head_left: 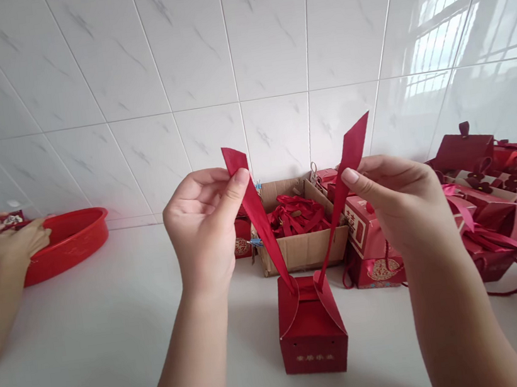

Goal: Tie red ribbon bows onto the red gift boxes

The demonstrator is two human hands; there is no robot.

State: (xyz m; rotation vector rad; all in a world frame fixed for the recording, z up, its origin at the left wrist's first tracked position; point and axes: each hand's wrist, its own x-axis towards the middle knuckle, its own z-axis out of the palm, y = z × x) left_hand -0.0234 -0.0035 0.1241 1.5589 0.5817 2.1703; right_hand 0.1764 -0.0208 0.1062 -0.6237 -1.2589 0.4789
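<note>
A small dark red gift box [314, 345] with gold lettering stands upright on the white table, its top flaps folded together. A red ribbon [266, 233] runs through the top of the box, and its two ends rise in a V. Between thumb and fingers, my left hand [208, 225] pinches the left end, whose tip sticks up above the thumb. My right hand [397, 200] pinches the other end the same way. Both hands are raised above the box, apart from each other, and the ribbon looks fairly taut.
Behind the box, a cardboard box [304, 252] holds a heap of red ribbons [299, 213]. Several decorated gift boxes [371, 236] crowd the right side. At far left, another person's hands [19, 241] work over a red plastic basin [77, 243]. A tiled wall [196, 49] closes the back.
</note>
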